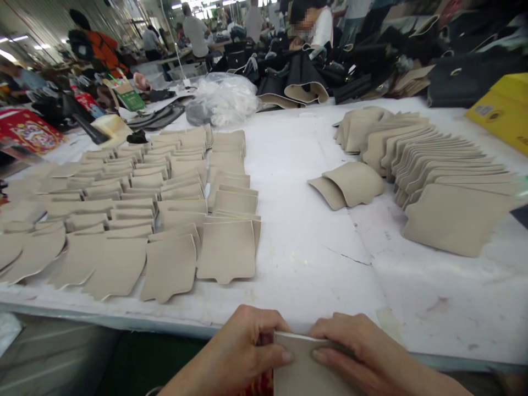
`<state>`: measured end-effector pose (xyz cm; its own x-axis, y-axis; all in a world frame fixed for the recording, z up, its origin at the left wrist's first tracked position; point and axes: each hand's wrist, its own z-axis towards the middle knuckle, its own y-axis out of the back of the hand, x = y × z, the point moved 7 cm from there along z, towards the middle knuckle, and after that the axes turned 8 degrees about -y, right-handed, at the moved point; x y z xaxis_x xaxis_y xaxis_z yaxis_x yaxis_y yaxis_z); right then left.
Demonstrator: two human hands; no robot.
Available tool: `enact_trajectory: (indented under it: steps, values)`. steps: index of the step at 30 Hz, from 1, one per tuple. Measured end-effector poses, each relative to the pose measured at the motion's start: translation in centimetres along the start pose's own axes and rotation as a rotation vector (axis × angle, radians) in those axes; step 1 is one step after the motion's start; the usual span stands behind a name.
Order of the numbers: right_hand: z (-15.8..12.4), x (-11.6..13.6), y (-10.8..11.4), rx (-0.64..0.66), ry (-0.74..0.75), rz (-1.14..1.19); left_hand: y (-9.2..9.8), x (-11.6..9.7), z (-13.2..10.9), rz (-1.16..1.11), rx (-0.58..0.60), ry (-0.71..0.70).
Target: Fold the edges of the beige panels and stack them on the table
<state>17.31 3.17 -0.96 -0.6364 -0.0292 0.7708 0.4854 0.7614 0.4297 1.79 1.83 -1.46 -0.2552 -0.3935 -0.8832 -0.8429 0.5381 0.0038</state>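
Observation:
Between my two hands is a beige leather-like panel (307, 366), held upright by its top edge near the table's front edge. My left hand (258, 344) pinches its left corner, thumb on the near face. My right hand (352, 346) grips the same edge a little to the right, thumb also in front and fingers behind. The panel's lower part runs out of the picture. Two curved beige panels (355, 184) lie beyond my hands, right of the middle. A fanned row of like panels (454, 214) stretches along the right.
Several overlapping rows of beige panels (226, 247) cover the left of the white table (297, 264). At the back lie crumpled clear plastic (226, 96) and black bags (305, 82). A yellow box (503, 113) stands far right, a red box (31, 132) far left. People work behind.

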Motion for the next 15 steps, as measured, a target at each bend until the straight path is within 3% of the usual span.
enact_trajectory:
  steps: [4,9,15]
  values:
    - [0.2,0.4,-0.2,0.02,0.007,0.031,0.0,0.2,-0.1,-0.043,0.001,0.026]
    - [0.4,1.5,-0.3,0.026,-0.025,-0.114,-0.1,-0.1,0.1,0.077,-0.033,-0.016]
    - [1.4,1.8,-0.8,-0.016,0.064,-0.137,-0.4,0.0,0.4,0.06,-0.091,-0.057]
